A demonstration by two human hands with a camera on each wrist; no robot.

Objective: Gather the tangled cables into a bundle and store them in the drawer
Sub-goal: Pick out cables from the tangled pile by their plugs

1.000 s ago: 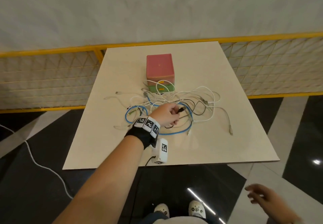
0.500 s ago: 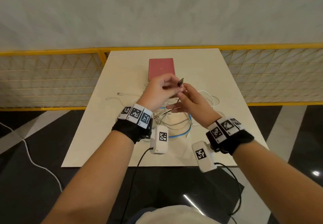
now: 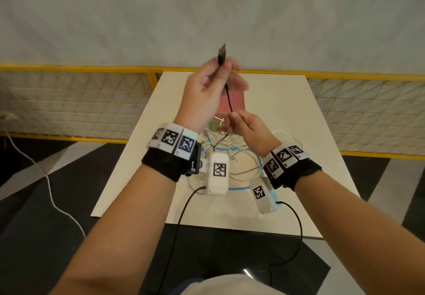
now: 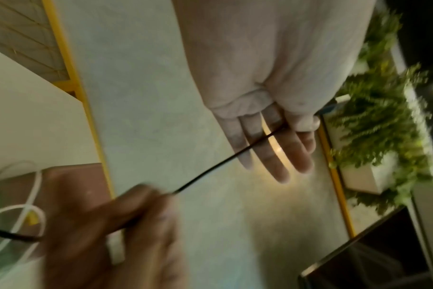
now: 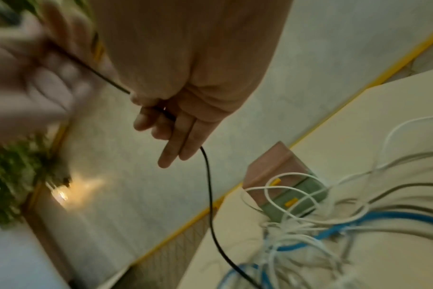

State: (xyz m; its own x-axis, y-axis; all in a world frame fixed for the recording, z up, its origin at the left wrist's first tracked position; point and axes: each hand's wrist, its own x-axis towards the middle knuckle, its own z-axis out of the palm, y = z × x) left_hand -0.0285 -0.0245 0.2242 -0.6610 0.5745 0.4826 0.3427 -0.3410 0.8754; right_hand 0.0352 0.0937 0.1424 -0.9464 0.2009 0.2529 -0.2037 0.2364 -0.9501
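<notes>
My left hand (image 3: pixel 222 70) is raised above the table and pinches a black cable (image 3: pixel 228 101) just below its plug (image 3: pixel 222 54), which points up. Lower down, my right hand (image 3: pixel 232 116) pinches the same cable between thumb and forefinger, its other fingers (image 5: pixel 176 148) straight. The black cable (image 5: pixel 208 187) runs down from it into the tangle of white, grey and blue cables (image 3: pixel 232 154) on the table (image 3: pixel 299 115). Behind the hands stands the small drawer box (image 5: pixel 277 168), pink above and green below, with white cable loops over its front. In the left wrist view the cable (image 4: pixel 210 170) stretches straight between the two hands.
A yellow-framed mesh fence (image 3: pixel 69 101) runs behind and beside the table, with a pale wall above it. A white cord (image 3: pixel 49 179) trails on the dark floor at left. Camera leads hang from both wrists over the table's near edge (image 3: pixel 207 225).
My left hand has lifted the plug end from the pile to well above the table. My right hand came in from the lower right and took the cable below it, drawing it straight.
</notes>
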